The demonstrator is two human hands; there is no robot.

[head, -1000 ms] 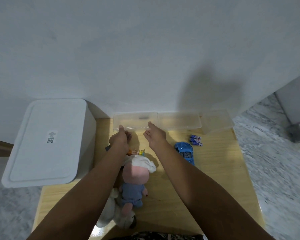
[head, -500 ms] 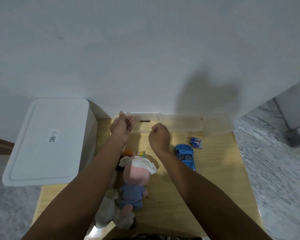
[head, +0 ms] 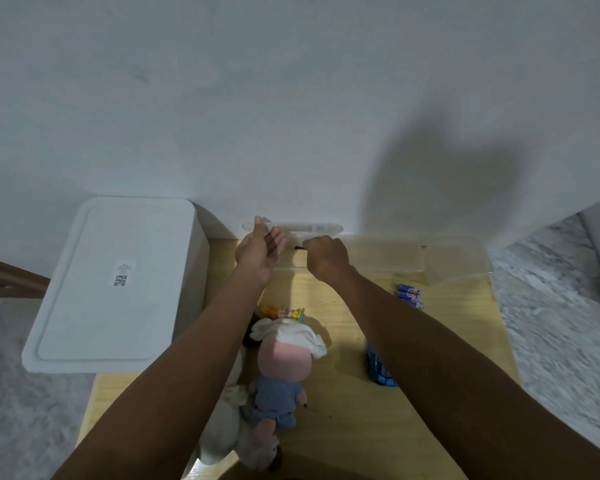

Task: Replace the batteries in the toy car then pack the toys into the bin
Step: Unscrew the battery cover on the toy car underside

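Observation:
My left hand [head: 262, 249] holds the edge of a clear lid [head: 309, 227], tilted up against the wall above a clear box at the table's back edge. My right hand [head: 326, 258] is curled in a fist at that box, gripping a small dark tool [head: 298, 248] that sticks out to the left. The blue toy car [head: 378, 370] lies on the wooden table [head: 343, 410], half hidden under my right forearm. Several blue batteries [head: 410, 295] lie to the right. A pink plush doll in blue [head: 283, 358] lies between my arms, with a white plush [head: 222, 427] beside it.
A large white bin with its lid on [head: 111, 282] stands left of the table. Two more clear boxes [head: 385, 254] [head: 454, 258] sit along the back edge at the right. Small colourful toys [head: 284, 312] lie above the doll's head. The wall is close behind.
My left hand has raised the clear lid from flat to tilted against the wall. My right hand went from open to a fist and now holds the dark tool.

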